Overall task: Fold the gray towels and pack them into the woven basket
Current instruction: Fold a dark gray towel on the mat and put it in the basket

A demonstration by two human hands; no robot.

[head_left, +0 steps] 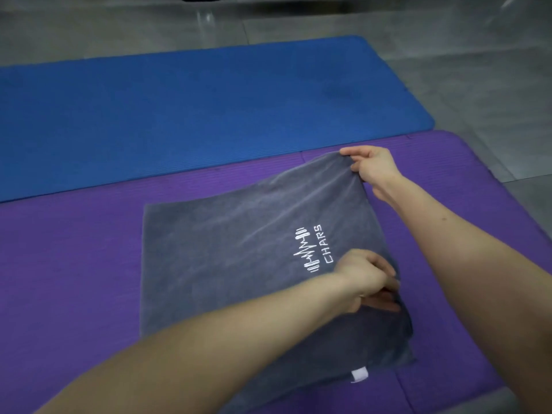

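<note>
A gray towel [227,264] with a white embroidered logo lies folded over on the purple mat [74,264]. A small white tag shows at its near edge. My right hand [373,168] pinches the towel's far right corner and lifts it a little off the mat. My left hand [367,279] grips the towel's right edge nearer to me, fingers curled round the cloth. The woven basket is not in view.
A blue mat [209,109] lies beyond the purple one, side by side with it. Grey tiled floor [478,85] surrounds both mats, at the back and right.
</note>
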